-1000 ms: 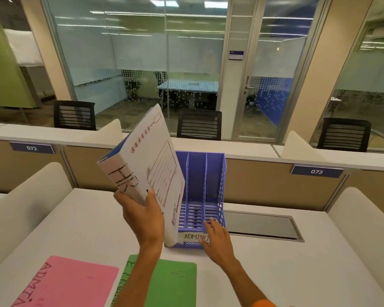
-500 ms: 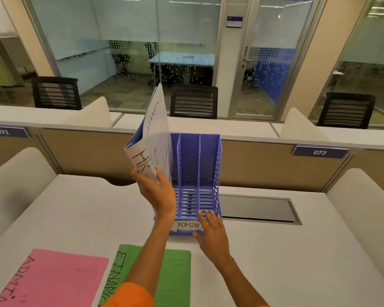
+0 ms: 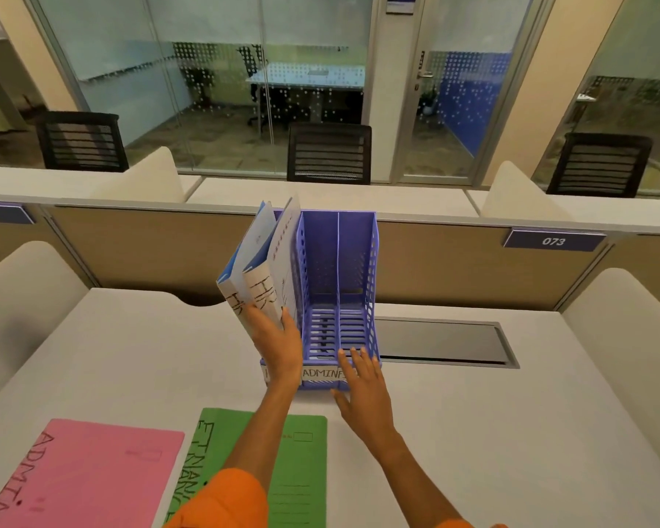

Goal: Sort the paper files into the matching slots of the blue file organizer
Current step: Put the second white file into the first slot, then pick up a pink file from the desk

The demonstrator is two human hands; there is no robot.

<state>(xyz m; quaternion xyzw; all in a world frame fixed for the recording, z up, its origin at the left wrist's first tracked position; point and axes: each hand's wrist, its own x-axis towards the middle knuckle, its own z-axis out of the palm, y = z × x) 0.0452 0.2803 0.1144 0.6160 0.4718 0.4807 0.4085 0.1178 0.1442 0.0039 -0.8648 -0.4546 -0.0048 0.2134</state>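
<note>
The blue file organizer (image 3: 355, 261) stands upright at the middle of the white desk, with a paper label reading ADMIN on its front lip. Two white files marked HR (image 3: 262, 268) lean upright in its left slot. My left hand (image 3: 279, 344) grips the lower edge of the nearer HR file. My right hand (image 3: 362, 383) lies flat, fingers spread, on the organizer's front right edge. The middle and right slots hold nothing. A pink file marked ADMIN (image 3: 92, 474) and a green file marked FINANCE (image 3: 298, 463) lie flat near the desk's front edge.
A dark cable hatch (image 3: 442, 342) is set into the white desk (image 3: 511, 432) right of the organizer. Beige partitions (image 3: 473, 261) with tags 072 and 073 close off the back. Rounded side dividers (image 3: 625, 329) flank the desk. Black chairs stand beyond.
My left hand has carried the HR file down and to the right, from tilted in the air into the organizer's left slot beside another HR file. My right hand has stayed on the organizer's front.
</note>
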